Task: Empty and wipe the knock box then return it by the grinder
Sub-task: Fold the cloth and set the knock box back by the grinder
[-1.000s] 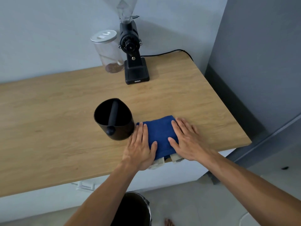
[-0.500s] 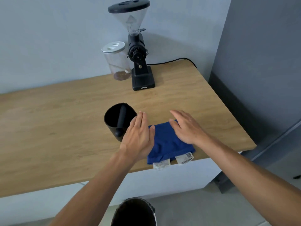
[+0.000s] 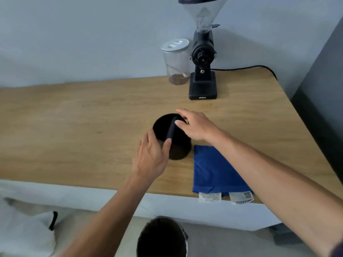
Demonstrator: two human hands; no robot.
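The black knock box (image 3: 179, 151) stands upright on the wooden table (image 3: 74, 136), its bar across the open top. My left hand (image 3: 151, 160) wraps the box's near-left wall, thumb against the bar's near end. My right hand (image 3: 195, 126) lies over the far-right rim with fingers spread, thumb tip above the bar. The folded blue cloth (image 3: 213, 173) lies flat just right of the box at the table's front edge, its white tags hanging over. The black grinder (image 3: 203, 71) stands at the back by the wall.
A clear jar with a metal lid (image 3: 176, 62) stands left of the grinder. The grinder's cable (image 3: 246, 67) runs along the back right. A dark bin (image 3: 161, 238) stands on the floor below the table edge. A grey cabinet (image 3: 323, 80) borders the table's right side.
Both hands have left the blue cloth and moved to the knock box, the left to its near side and the right to its far rim. The view has shifted left.
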